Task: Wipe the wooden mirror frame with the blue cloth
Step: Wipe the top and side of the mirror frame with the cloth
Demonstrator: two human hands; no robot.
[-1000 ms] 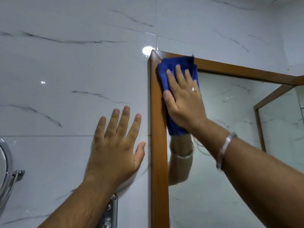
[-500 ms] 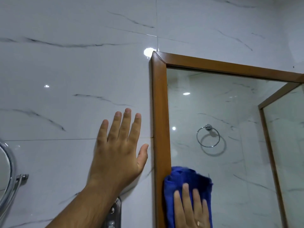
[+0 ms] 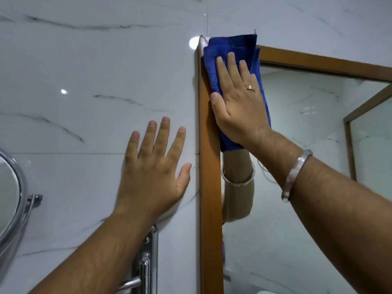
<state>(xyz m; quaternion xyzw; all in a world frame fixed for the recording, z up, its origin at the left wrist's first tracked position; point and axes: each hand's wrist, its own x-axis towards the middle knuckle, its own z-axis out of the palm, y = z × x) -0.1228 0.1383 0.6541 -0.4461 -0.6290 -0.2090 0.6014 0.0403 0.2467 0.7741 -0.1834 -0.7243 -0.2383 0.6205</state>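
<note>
— Where's the cloth sitting right now?

— I have the blue cloth under my right hand, palm flat and fingers spread, pressing it onto the top left corner of the wooden frame. It's pinned rather than gripped; the cloth's top edge pokes above the corner and its lower end hangs out below my wrist, over the glass.

— And the other hand?

— My left hand is open and empty, flat on the marble wall just beside the frame's left upright, thumb nearly touching the wood.

— Which way does the unwiped wood lie?

— Two ways from this corner. The upright runs straight down below my right hand; the top rail runs off to the right. The right hand is on the frame already, so I judge it the one to carry on, along whichever rail's length.

— Any labels or writing to read?

— None that I can make out on the cloth, frame or wall.
</note>
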